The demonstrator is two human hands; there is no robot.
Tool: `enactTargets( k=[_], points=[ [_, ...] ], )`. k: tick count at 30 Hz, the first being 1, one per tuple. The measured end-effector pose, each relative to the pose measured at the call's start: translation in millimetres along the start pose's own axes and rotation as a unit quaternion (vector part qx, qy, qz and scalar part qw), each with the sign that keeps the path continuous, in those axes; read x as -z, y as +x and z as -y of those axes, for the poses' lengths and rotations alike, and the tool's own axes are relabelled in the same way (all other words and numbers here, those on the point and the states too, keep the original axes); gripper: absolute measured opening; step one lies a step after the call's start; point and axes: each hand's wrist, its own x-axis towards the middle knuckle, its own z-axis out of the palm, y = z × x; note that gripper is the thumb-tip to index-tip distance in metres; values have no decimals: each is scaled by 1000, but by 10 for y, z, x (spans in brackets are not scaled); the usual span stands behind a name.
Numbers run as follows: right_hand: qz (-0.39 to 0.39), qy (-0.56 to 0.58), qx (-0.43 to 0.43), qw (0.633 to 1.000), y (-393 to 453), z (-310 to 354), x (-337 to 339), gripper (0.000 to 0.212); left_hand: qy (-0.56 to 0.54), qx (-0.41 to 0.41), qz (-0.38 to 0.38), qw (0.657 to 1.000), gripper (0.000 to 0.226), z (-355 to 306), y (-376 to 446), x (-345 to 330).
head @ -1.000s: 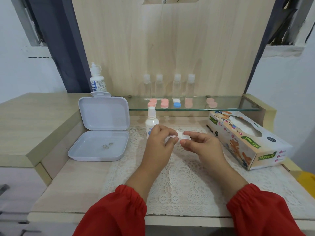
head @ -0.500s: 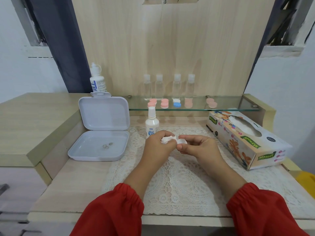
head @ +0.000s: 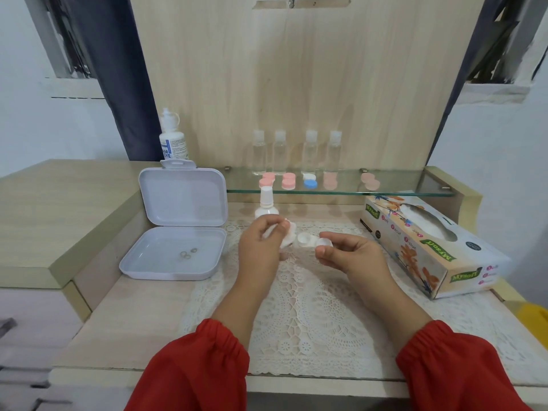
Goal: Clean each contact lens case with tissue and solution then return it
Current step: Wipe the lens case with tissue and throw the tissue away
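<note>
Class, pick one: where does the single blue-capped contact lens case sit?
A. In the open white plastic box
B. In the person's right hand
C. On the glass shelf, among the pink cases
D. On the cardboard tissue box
C: the blue-capped contact lens case rests on the glass shelf, with pink-capped cases on either side.
</note>
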Motion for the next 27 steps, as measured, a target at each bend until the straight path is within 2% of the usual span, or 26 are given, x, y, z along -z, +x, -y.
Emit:
enactTargets(
  k=[2, 4, 7, 9, 10, 12, 15, 20, 24, 27],
  points=[
    [5, 3, -3, 1000, 1, -1, -3, 34, 24, -42, -19, 999, 11, 16, -9, -1],
    [18, 4, -6, 1000, -13, -2, -9, 34, 94, -115, -19, 989, 15, 32, -37, -6],
    [24, 13, -7, 1000, -22, -1, -8, 33, 201, -183, 5, 962, 16, 67, -72, -17],
    [19, 15, 1, 1000, -11, -7, 4, 33, 276, -209, 29, 938, 7, 106, -50, -9],
    [17, 14, 7, 1000, -6, -15, 10, 33, 302, -210, 49, 929, 10, 120, -47, -5],
    [14, 14, 14, 1000, 4, -32, 24, 32, 324, -187, 98, 922, 20, 135, -57, 5],
    [14, 23, 9, 1000, 16, -50, 44, 33, 374, -161, 148, 901, 23, 133, -58, 6],
    [34, -18, 12, 999, 17, -71, 41, 31, 406, -125, 157, 891, 17, 85, -33, 13],
    [43, -133, 31, 990, 25, -110, 47, 26, 400, -81, 166, 898, 14, 97, -40, 31],
    [46, -298, 86, 949, 43, -135, 72, 23, 355, -38, 173, 918, 8, 119, -37, 56]
  ],
)
